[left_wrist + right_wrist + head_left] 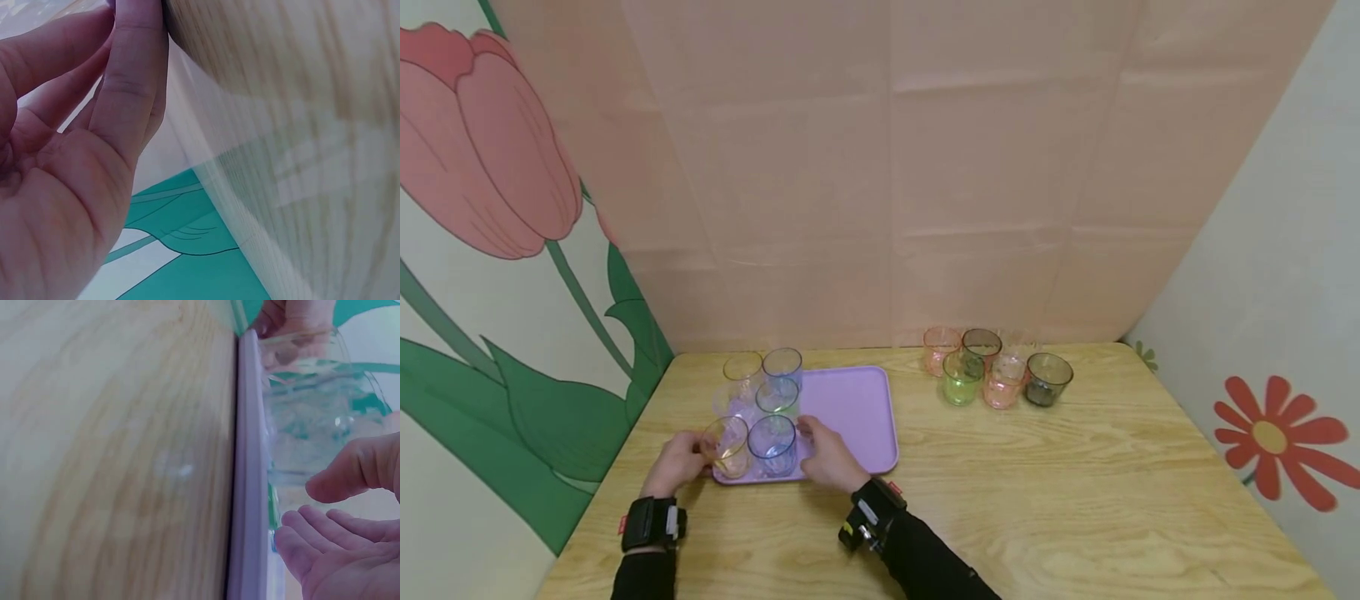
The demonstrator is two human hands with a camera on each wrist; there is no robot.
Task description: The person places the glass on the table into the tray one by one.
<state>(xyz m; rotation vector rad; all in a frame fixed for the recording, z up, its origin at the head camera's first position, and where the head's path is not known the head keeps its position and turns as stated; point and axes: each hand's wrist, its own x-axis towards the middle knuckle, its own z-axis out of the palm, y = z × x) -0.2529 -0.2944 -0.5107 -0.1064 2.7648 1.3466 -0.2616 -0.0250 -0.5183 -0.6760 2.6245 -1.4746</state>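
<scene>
A lilac tray lies on the table with several clear tinted glasses on its left half. My left hand is at the tray's front left, its fingertips by a yellow-tinted glass. The left wrist view shows these fingers mostly straight, but their tips are out of sight, so I cannot tell whether they grip anything. My right hand is just right of a blue glass. In the right wrist view its thumb and fingers stand apart with nothing between them.
Behind the front pair on the tray stand a green-tinted glass, a blue-rimmed glass and a yellow-rimmed glass. At the table's back right is a cluster of pink, green and grey glasses. A pink sheet hangs behind.
</scene>
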